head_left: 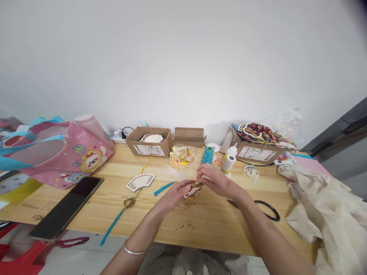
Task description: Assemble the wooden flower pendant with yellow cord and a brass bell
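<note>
My left hand (175,193) is closed around the edge of a small wooden cutout ornament (193,191) with dark-edged layers, held just above the table. My right hand (216,180) is pinched at the ornament's upper end; what its fingertips grip is hidden. A bit of yellow shows under the ornament. Left of my hands lie a blue tassel (163,188) and a fan-shaped wooden piece (141,181) with a yellow cord, a metallic bead (129,202) and another blue tassel (112,227). Beneath my right forearm are black-handled scissors (268,210), partly covered.
Along the wall stand a box of wooden pieces (149,148), a bag of yellow cords (181,157), a teal thread spool (207,155), a white bottle (230,152) and a full carton (255,152). A phone (67,206) and pink bag (86,160) lie left, cloth (323,206) right.
</note>
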Available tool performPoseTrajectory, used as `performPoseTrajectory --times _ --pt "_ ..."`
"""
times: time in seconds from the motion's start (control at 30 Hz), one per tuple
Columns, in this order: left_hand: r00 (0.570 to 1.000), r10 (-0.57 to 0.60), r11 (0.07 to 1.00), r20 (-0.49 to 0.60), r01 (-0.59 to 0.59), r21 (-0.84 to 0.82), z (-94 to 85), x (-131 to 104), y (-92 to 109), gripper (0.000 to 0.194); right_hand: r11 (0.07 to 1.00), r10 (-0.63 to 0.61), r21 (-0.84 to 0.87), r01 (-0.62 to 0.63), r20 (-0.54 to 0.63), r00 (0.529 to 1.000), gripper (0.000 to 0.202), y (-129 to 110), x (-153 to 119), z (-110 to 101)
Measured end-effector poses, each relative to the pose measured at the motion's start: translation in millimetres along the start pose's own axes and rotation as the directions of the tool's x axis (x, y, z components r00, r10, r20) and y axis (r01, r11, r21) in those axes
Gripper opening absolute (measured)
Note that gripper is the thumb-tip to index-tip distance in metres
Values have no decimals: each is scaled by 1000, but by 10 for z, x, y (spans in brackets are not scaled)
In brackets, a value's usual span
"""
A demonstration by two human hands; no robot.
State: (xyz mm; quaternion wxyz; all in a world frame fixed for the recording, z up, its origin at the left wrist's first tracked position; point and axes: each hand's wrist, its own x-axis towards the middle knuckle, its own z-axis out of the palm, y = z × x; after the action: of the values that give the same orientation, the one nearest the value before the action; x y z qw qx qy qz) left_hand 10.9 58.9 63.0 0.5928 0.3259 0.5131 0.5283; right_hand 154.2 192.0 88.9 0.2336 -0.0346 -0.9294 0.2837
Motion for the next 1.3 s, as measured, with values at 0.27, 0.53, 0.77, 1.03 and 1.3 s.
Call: performPoseTrajectory --times 0.27,0.53,0.77,1.03,1.3 --pt "999 -32 999 -6 32 -5 5 -21 32 41 990 138 35 -136 -95 986 15 73 10 6" --pt "1000 -6 997 28 8 -77 -11 -27 -8 42 875 399 349 -335 -129 908 31 81 -104 37" --pt "994 111 975 11 -111 193 -62 47 -69 45 745 535 482 -461 -18 845 50 39 -163 250" --pt "943 314 843 -110 -224 489 -49 32 -254 50 713 657 509 -483 -244 713 38 -20 -350 442" --pt "878 474 581 -62 -259 772 49 9 -307 52 827 514 36 -561 -452 729 6 -188 -341 515"
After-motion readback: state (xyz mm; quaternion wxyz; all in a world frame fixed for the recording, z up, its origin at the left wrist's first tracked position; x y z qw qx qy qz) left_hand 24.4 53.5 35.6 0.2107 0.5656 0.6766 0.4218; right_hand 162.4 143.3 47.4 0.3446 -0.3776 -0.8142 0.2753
